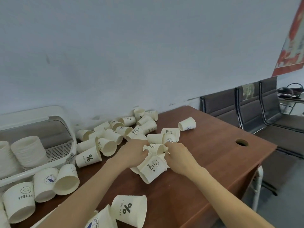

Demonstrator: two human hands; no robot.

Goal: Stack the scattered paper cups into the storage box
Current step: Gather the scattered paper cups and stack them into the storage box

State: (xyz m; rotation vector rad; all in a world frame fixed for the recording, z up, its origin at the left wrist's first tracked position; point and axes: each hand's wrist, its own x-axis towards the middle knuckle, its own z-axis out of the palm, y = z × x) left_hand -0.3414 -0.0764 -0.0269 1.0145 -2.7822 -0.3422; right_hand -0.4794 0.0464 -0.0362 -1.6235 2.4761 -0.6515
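Note:
Many cream paper cups lie scattered on a brown table (213, 155). My left hand (131, 152) and my right hand (177, 153) meet at the table's middle, each gripping cups in a small cluster. A cup printed "HELLO" (152, 168) lies on its side just below both hands. A smaller smiley cup (153, 148) sits between my fingers. The white storage box (54, 145) stands at the left with stacks of nested cups (28, 150) inside. Exactly which cup each hand holds is hidden by the fingers.
More cups lie in a heap (118, 130) toward the wall, and one lone cup (187, 123) lies at the far right. Several cups (49, 181) rest near the box, and a "NICE DAY" cup (130, 209) lies near me. The table has a round hole (241, 142). Dark chairs (250, 109) stand beyond it.

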